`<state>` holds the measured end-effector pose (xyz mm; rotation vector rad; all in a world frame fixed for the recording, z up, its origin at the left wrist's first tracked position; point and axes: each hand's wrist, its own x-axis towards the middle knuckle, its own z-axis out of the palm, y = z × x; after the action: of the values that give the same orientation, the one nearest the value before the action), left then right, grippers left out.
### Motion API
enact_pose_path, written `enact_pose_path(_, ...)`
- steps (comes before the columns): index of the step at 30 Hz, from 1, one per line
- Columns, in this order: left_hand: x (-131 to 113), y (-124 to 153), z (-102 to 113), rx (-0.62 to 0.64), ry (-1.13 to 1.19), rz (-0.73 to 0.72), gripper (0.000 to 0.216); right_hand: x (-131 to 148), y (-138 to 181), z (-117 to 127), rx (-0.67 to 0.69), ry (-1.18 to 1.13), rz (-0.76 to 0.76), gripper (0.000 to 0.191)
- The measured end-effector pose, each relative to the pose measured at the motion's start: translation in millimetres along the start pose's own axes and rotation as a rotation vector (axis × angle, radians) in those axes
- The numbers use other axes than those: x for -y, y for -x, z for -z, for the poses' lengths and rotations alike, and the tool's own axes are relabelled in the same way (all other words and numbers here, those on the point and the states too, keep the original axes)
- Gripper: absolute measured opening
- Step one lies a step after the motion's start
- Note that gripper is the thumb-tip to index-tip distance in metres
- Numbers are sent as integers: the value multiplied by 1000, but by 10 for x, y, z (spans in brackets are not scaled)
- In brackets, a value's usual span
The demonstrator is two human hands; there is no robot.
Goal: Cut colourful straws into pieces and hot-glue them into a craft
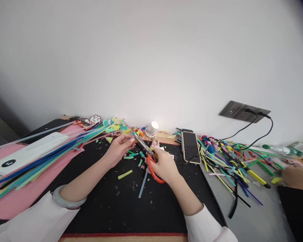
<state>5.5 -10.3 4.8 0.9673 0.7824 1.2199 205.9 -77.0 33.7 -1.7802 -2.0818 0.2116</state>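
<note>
My right hand point(168, 166) grips a pair of scissors point(144, 146) by its orange handles, blades pointing up and left. My left hand point(120, 148) is closed in a pinch beside the blade tips. A small teal piece, apparently pipe cleaner, shows at its fingertips; the fingers partly hide it. Below the hands, short teal pipe cleaner pieces point(128, 157) and a yellow-green piece point(125, 174) lie on the black mat point(103, 208). A grey-blue strip point(143, 185) lies under the scissors.
A paper cup point(151, 129) stands tilted by the wall. Rightward are a phone point(191, 147), loose pipe cleaners point(217, 171), yellow-black pliers point(256, 177) and a bottle point(276, 149). Another person's hand point(296, 176) is far right. At left, long pipe cleaners point(53, 161) cross a white box point(27, 153) and pink paper point(22, 198).
</note>
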Motion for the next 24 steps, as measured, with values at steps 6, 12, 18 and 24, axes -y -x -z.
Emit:
enact_pose_path(6, 34, -26, 30, 14, 25, 16, 31, -8, -15, -2, -14, 26, -2, 26)
enact_pose_path(12, 40, -28, 40, 11, 9, 13, 31, -4, -13, 5, -14, 39, -18, 27)
enact_pose_path(18, 36, -23, 37, 11, -32, 7, 31, -18, -14, -10, -27, 56, -35, 29)
enact_pose_path(24, 36, -22, 31, -2, -38, 19, 34, 9, -17, 15, -19, 40, -71, 35)
